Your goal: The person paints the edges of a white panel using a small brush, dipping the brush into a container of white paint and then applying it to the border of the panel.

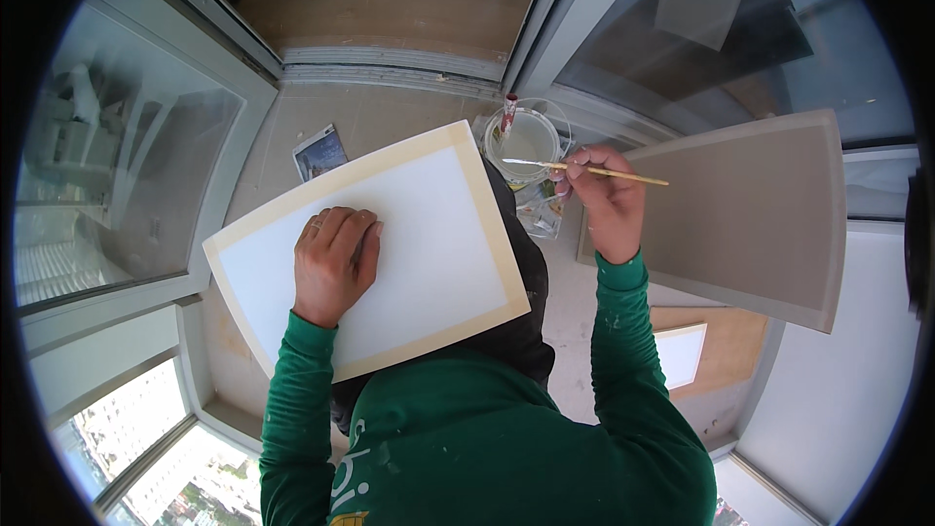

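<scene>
**One brush (638,177) in the right hand (612,205), one board (429,234) under the left hand (331,263)**

The right hand pinches the brush between thumb and fingers, partway along its thin yellowish handle. The handle's bare end points right; the pale tip points left and shows over the near part of a round white bucket (548,141), though how high above it I cannot tell. The left hand is bent, fingers drawn together and thumb alongside, resting on the white middle of the board, left of its centre. Whether anything is tucked beneath those fingers I cannot tell.

The board lies tilted across the dark trousers (531,268) on the person's lap. It is white inside a cream border. Both arms wear green sleeves (623,317) flecked with pale spots.

Beyond the board's right corner, the bucket holds a tool with a red-and-white handle (509,109), upright against the rim. Just past the board's far edge, a printed picture (321,151) lies on the floor (375,107).

Right of the right hand stretches a large tan panel (730,214). Below it, a smaller white sheet (682,354) lies on a brown board (735,336). Glass doors (127,156) stand on either side.
</scene>
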A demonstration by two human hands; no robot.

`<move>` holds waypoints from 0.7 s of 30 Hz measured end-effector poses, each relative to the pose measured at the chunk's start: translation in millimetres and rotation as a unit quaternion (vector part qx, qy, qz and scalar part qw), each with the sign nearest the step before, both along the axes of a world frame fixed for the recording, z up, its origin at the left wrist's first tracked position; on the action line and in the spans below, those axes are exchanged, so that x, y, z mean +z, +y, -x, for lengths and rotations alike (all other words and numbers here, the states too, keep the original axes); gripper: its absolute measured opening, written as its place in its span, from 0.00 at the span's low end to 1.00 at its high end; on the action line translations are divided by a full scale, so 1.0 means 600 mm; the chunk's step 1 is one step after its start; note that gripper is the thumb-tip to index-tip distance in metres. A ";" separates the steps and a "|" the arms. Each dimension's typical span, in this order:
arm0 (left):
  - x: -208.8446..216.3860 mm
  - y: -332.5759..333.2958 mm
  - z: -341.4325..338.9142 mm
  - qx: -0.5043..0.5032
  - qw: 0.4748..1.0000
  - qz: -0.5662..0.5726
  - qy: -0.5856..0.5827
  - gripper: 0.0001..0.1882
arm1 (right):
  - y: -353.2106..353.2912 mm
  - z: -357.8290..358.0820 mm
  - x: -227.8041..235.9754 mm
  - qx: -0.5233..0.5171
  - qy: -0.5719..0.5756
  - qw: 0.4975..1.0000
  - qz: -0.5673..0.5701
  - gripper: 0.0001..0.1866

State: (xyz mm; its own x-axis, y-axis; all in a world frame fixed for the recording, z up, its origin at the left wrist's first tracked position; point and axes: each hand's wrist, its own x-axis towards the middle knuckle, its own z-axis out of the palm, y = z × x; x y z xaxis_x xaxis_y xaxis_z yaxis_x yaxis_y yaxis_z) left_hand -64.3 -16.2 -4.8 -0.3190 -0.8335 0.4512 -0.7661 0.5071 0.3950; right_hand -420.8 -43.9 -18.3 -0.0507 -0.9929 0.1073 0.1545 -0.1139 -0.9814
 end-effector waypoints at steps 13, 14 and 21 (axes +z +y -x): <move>-0.007 -0.004 -0.003 -0.002 1.000 0.003 -0.004 0.06 | -0.027 -0.049 0.001 -0.011 0.173 0.983 0.062 0.05; -0.006 -0.004 -0.003 -0.002 1.000 0.001 -0.003 0.06 | -0.029 -0.049 0.000 -0.010 0.182 0.981 0.074 0.05; -0.002 -0.004 -0.001 -0.003 1.000 -0.004 0.001 0.06 | -0.038 -0.053 0.000 -0.007 0.191 0.976 0.104 0.05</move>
